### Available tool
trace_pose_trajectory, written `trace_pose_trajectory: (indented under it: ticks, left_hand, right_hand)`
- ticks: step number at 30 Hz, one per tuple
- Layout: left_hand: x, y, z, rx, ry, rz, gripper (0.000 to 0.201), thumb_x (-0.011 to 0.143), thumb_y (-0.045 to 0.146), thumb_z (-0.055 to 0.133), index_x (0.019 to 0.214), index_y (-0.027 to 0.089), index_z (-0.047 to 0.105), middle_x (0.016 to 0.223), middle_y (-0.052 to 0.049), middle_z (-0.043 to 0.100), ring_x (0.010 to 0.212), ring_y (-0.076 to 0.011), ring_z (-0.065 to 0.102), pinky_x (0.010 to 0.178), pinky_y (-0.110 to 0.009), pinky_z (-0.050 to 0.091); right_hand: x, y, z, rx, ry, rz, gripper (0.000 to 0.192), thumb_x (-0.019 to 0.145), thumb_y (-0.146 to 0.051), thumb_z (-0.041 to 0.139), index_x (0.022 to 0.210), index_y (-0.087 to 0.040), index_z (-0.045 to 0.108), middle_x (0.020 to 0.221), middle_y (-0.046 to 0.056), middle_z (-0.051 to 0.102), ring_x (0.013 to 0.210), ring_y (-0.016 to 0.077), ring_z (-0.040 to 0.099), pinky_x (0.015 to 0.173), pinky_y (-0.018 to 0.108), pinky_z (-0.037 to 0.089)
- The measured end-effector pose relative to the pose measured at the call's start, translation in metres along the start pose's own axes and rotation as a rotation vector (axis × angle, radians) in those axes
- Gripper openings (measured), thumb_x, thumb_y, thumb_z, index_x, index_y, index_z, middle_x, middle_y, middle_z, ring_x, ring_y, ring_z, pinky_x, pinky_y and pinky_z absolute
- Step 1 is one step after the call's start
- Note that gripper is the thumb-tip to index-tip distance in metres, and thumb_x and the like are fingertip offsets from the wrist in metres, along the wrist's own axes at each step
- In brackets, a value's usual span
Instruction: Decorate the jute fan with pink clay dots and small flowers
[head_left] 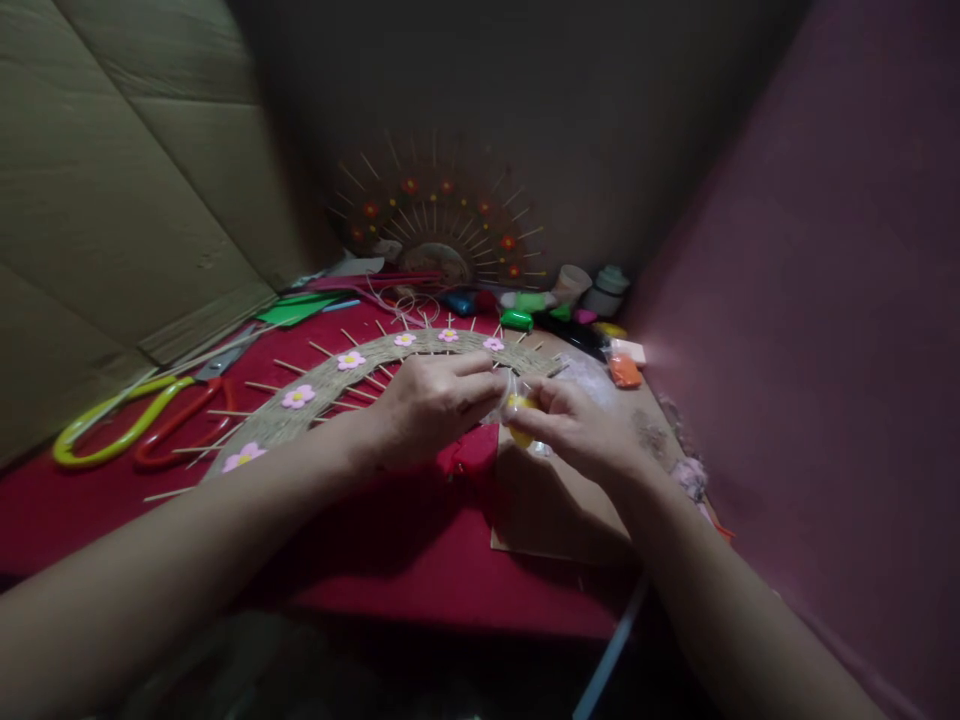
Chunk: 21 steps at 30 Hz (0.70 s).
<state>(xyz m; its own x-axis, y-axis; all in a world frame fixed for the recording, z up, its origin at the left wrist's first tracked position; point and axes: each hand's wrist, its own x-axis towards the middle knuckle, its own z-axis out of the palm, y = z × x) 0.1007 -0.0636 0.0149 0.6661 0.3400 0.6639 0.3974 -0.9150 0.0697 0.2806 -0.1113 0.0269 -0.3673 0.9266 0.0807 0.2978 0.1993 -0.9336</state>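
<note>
Both forearms bare, no sleeves or rings.

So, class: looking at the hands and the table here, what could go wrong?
1. Both hands, left hand and right hand, pinch a small yellow piece in clear wrap; it might slip or squash.
2. The forearms hover over the twine ring, so its thin sticks may snap.
3. The scissors lie close by the left arm.
</note>
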Motion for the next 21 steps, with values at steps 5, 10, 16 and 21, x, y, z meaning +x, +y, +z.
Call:
trace_pose_trajectory:
  ticks: [5,10,16,21]
  left_hand:
    - [-0.005,0.005,-0.003,-0.036,0.106,0.001,0.012,0.085,0.017,0.051,0.079,0.017,0.061,0.073,-0.004,0.058,0.064,-0.0128,0.050,0.057,-0.025,0.038]
    - [0.000,0.013,-0.008,-0.265,0.089,-0.172,0.009,0.082,0.017,0.053,0.078,0.016,0.061,0.071,-0.003,0.058,0.067,-0.0124,0.052,0.062,-0.025,0.042]
    - [0.006,0.004,-0.020,-1.194,-0.118,-0.803,0.020,0.077,0.026,0.060,0.060,0.019,0.052,0.048,0.003,0.039,0.041,-0.0074,0.036,0.040,-0.023,0.033]
    - [0.005,-0.004,-0.021,-1.450,-0.007,-0.904,0.017,0.074,0.024,0.067,0.063,0.017,0.058,0.055,0.001,0.045,0.046,-0.0069,0.043,0.043,-0.022,0.038]
  right_hand:
    - [0.000,0.000,0.001,0.063,-0.013,-0.032,0.014,0.082,-0.026,0.056,0.071,-0.017,0.053,0.065,-0.005,0.047,0.058,0.0066,0.039,0.056,0.021,0.033]
    - [-0.003,0.000,0.006,0.109,0.112,-0.047,0.014,0.081,-0.028,0.058,0.072,-0.017,0.056,0.063,-0.005,0.045,0.057,0.0063,0.038,0.053,0.021,0.031]
    - [-0.003,0.004,0.004,0.159,0.178,-0.030,0.018,0.079,-0.029,0.059,0.065,-0.018,0.053,0.058,-0.006,0.044,0.052,0.0055,0.036,0.047,0.020,0.029]
    - [-0.003,0.005,0.003,0.130,0.161,0.002,0.008,0.077,-0.025,0.057,0.074,-0.017,0.058,0.062,-0.005,0.048,0.054,0.0062,0.039,0.048,0.020,0.030]
